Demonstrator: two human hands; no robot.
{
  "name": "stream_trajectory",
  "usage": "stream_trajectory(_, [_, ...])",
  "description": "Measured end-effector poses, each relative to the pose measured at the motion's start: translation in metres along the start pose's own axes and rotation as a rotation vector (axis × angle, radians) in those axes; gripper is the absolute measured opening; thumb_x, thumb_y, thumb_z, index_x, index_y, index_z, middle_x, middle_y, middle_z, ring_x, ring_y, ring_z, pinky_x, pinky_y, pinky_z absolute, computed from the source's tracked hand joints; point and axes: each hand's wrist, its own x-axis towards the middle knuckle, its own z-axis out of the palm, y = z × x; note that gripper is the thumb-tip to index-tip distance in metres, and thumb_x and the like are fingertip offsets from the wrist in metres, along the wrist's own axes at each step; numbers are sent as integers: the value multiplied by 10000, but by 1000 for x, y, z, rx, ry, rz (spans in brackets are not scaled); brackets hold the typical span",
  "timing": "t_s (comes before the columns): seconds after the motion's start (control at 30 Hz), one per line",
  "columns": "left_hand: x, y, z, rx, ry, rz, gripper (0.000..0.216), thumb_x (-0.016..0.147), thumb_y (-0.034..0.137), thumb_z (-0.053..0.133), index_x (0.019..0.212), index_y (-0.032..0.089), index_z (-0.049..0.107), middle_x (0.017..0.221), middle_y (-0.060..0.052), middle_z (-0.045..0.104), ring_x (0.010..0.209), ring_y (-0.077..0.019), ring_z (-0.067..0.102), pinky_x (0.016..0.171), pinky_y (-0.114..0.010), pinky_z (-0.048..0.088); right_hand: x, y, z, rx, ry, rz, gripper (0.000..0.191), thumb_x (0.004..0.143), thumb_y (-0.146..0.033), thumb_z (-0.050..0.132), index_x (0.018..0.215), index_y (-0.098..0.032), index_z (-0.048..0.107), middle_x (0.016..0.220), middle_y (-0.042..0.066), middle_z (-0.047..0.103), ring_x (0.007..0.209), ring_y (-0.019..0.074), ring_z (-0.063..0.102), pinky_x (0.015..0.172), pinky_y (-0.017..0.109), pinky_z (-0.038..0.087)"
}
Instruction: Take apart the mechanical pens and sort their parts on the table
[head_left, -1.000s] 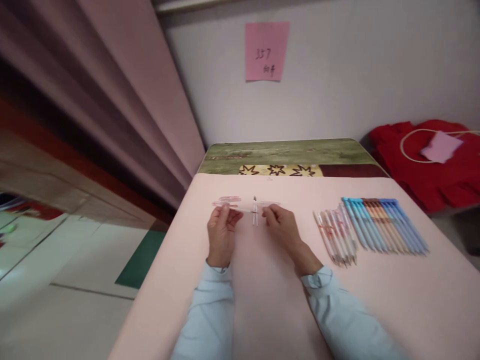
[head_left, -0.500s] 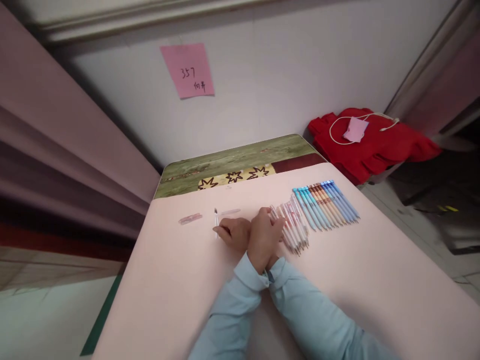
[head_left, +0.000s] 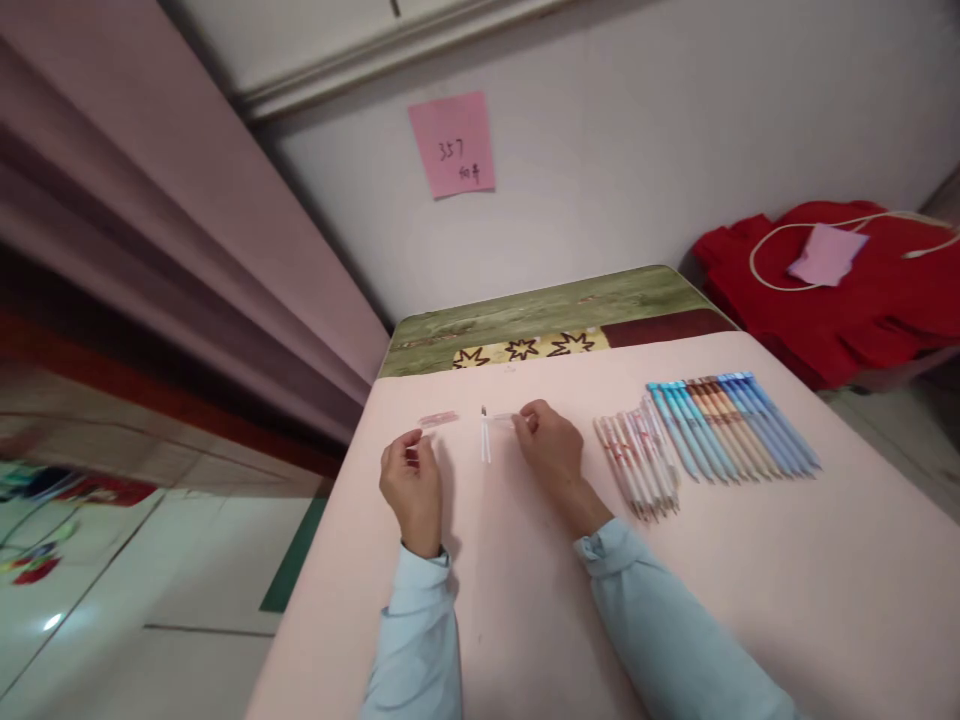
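Observation:
My right hand [head_left: 553, 448] has its thumb and forefinger at the right end of a clear pen barrel [head_left: 501, 417], which lies flat on the table and looks pinched between them. Just left of the barrel, two thin white pen refills [head_left: 485, 440] with dark tips lie side by side. My left hand [head_left: 414, 488] is over the table with fingers curled and thumb apart, seemingly holding nothing. Its fingertips are close below some pinkish clear pen parts [head_left: 439, 418]. To the right of my right hand lies a row of white, red-patterned pens [head_left: 637, 465].
Farther right, a row of light blue, brown and blue pens [head_left: 731, 425] lies on the pale pink table cover [head_left: 517, 620]. A green patterned strip [head_left: 540, 310] shows at the table's back edge. Red cloth [head_left: 817, 320] with a white cable is beyond the right corner.
My crossed arms have come apart. The left hand went from the white pens to the left side; the right hand left the refills and moved right to the clear barrel. The view shifted left.

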Motion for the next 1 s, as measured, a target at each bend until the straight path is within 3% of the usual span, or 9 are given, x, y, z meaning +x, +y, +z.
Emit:
stream_trajectory(0.07, [7, -34, -10, 109, 78, -36, 209, 855, 326, 592, 977, 179, 677, 1009, -98, 641, 772, -202, 595, 845, -396, 499, 0, 4, 2, -13, -3, 7, 113, 894, -309, 598, 911, -236, 682, 806, 5, 691, 711, 158, 603, 599, 254, 333])
stream_trajectory(0.13, [9, -52, -10, 157, 46, 62, 233, 872, 300, 554, 1033, 176, 669, 1079, -133, 645, 995, -262, 610, 967, -439, 463, -2, 6, 4, -44, -8, -28, 113, 891, -302, 600, 857, -234, 684, 839, 7, 678, 728, 153, 583, 593, 258, 301])
stream_trajectory(0.23, [7, -57, 3, 223, -93, 186, 326, 905, 252, 491, 1190, 191, 637, 1344, -166, 575, 1296, -310, 487, 1100, -512, 350, -5, 9, 6, -93, -4, -83, 124, 899, -302, 603, 849, -237, 695, 873, 5, 668, 732, 143, 568, 580, 260, 276])
stream_trajectory(0.33, [4, -50, 19, 294, -240, 227, 403, 929, 221, 449, 1307, 242, 588, 1473, -155, 502, 1379, -334, 415, 1116, -586, 268, -7, 10, 7, -169, -17, -120, 138, 913, -316, 597, 888, -241, 710, 945, 12, 673, 737, 142, 573, 572, 268, 267])
stream_trajectory(0.43, [2, -47, 26, 355, -321, 237, 427, 945, 198, 414, 1335, 278, 568, 1474, -146, 513, 1393, -352, 399, 1109, -664, 181, -9, 12, 9, -217, -36, -137, 153, 919, -329, 589, 936, -249, 719, 1009, 17, 677, 749, 146, 586, 572, 273, 273])
stream_trajectory(0.57, [1, -45, 23, 396, -329, 259, 416, 947, 174, 404, 1316, 271, 570, 1403, -150, 567, 1348, -345, 435, 1105, -676, 152, -10, 13, 10, -220, -43, -165, 174, 924, -340, 581, 974, -257, 726, 1004, 18, 687, 771, 152, 606, 580, 269, 291])
stream_trajectory(0.77, [1, -41, 17, 474, -336, 243, 350, 918, 195, 474, 1242, 194, 604, 1133, -160, 614, 1127, -324, 524, 1054, -561, 301, -11, 15, 12, -227, -57, -169, 191, 916, -368, 596, 991, -250, 725, 967, 15, 698, 784, 155, 625, 593, 265, 308])
stream_trajectory(1.0, [2, -39, 20, 494, -293, 226, 114, 902, 230, 558, 998, 189, 605, 1153, -139, 589, 1128, -314, 504, 987, -484, 354, -9, 20, 15, -226, -62, -174, 171, 905, -387, 612, 953, -269, 727, 927, -1, 690, 770, 143, 623, 584, 257, 300])
